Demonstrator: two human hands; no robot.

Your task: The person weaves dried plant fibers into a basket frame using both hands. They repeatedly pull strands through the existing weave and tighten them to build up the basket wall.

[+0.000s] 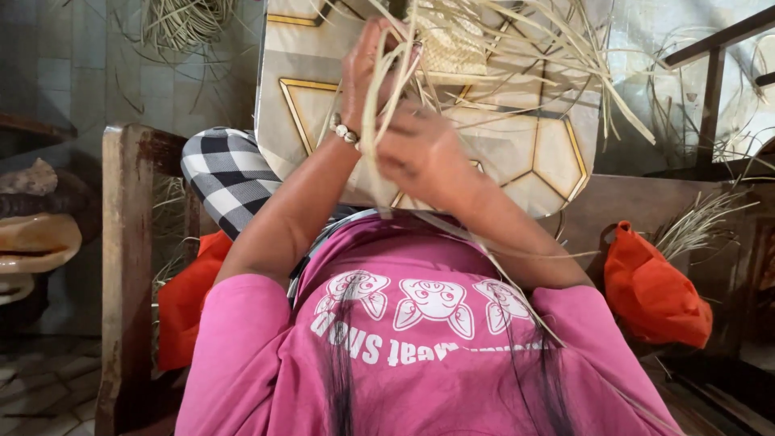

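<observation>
Hands meet over a patterned board [517, 153] on the person's lap. The left hand [373, 69] is closed around a bundle of pale straw strips [379, 121], gripping them upright. The right hand [420, 153] pinches the same strips just below. A small woven piece [452, 44] lies beyond, with orange bags [654, 291] alongside.

Pale straw strips [452, 48], half-woven, splayed
</observation>
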